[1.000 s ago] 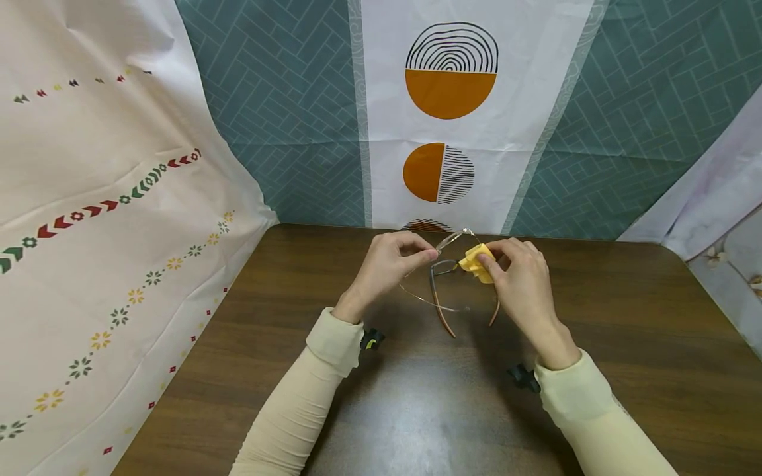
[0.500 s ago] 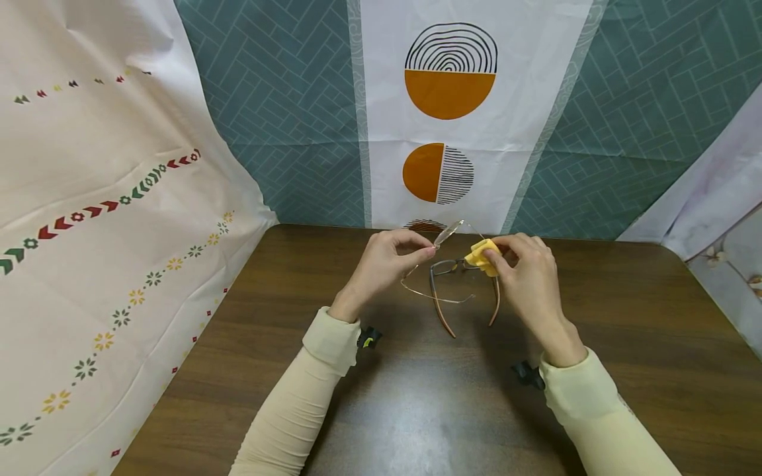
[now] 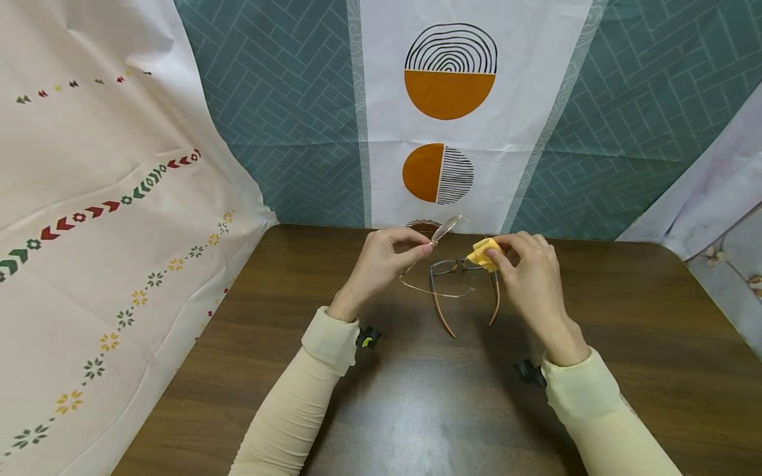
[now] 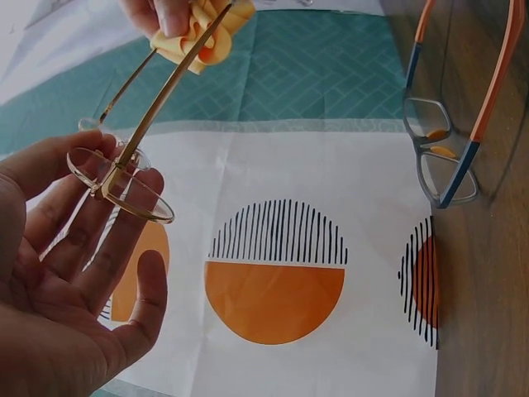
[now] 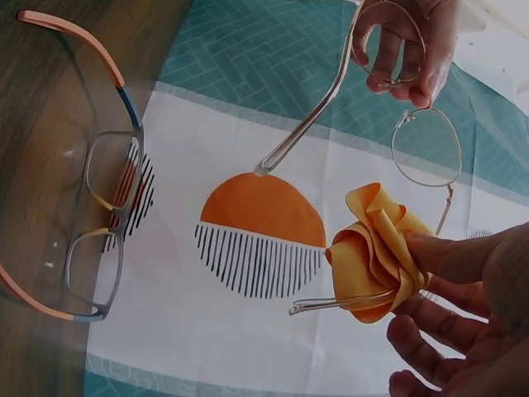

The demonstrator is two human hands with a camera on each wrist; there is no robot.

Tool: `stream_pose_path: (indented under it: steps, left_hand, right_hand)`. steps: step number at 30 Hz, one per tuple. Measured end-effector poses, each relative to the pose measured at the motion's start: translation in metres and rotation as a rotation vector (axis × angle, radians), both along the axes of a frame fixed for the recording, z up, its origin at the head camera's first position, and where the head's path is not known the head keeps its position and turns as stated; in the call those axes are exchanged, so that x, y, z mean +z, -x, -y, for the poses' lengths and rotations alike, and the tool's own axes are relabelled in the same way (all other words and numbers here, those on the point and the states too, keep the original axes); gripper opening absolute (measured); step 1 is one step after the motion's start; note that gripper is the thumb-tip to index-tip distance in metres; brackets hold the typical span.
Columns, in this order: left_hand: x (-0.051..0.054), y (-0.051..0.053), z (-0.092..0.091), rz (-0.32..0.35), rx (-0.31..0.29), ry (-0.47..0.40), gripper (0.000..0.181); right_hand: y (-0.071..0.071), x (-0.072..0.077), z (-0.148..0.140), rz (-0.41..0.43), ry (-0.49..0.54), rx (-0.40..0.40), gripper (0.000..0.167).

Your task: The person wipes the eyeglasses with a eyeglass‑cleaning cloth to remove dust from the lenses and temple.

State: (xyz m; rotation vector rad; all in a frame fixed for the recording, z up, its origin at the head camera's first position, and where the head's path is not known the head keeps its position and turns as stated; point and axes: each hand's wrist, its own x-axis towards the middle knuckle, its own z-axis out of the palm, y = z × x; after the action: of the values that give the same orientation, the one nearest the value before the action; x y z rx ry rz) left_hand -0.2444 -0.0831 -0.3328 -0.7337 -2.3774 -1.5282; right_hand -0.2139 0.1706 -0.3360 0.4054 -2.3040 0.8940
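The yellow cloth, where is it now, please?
In the head view, the yellow cloth is right of centre, in the grip of the right hand; the right wrist view shows it around one temple of the gold glasses.

A dark wood-grain desk [image 3: 250, 370] catches a pale glare [image 3: 411, 423]. Behind it hangs a teal-and-white backdrop [image 3: 506, 132] printed in orange; cream patterned cloth [image 3: 107, 172] drapes at left.

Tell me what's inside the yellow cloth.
One temple of the wire-rimmed glasses runs into the yellow cloth, pinched by the right hand; its clear tip pokes out. The wrapped stretch, and anything else inside, is hidden.
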Motion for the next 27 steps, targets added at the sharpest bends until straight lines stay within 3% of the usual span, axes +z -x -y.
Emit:
stream_pose_path:
  steps: [17,27]
  left_hand:
    - [0.0032,0.0023,0.0036,-0.034,0.057,-0.089,0.011]
    - [0.0056,0.0021,0.0045,-0.018,0.078,-0.227,0.013]
  right_hand:
    - [0.0012,0.0021,-0.0033,0.003,-0.018,0.046,0.02]
    - [0.0027,0.0014,-0.0047,-0.024,0.014,0.036,0.022]
